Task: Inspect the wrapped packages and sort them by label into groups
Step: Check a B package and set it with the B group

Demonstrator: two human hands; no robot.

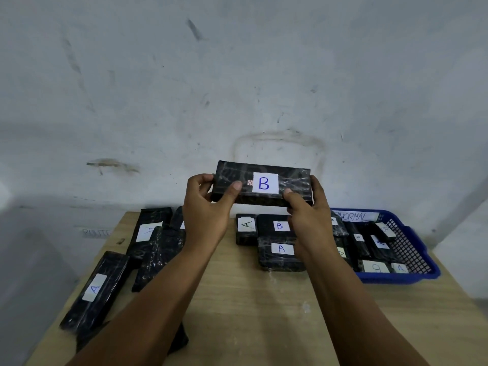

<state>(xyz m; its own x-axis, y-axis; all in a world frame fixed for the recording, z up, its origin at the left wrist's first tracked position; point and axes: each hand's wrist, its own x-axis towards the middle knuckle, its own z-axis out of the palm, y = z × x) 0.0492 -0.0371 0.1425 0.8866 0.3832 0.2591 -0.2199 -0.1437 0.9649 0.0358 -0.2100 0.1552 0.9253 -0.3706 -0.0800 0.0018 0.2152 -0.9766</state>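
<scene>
Head view: B package (261,184) held up, label facing camera.
Fingers: left hand (208,207) and right hand (306,210) clamped on its ends.
Risk: A's and B's mixed on counter (237,299); could land in the wrong group.

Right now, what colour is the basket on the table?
Blue; the basket shows in the head view, at the right.

Dim, flat, cool indoor light, source not visible. Wall (237,75) is evenly grey, darker toward its lower left. Soft shadows only. Plastic wrap on the held package (261,183) shows faint glare streaks. Its B label is sharp. Wide-angle bending toward the edges: table (250,313) edges splay, the lower corners look soft.
</scene>
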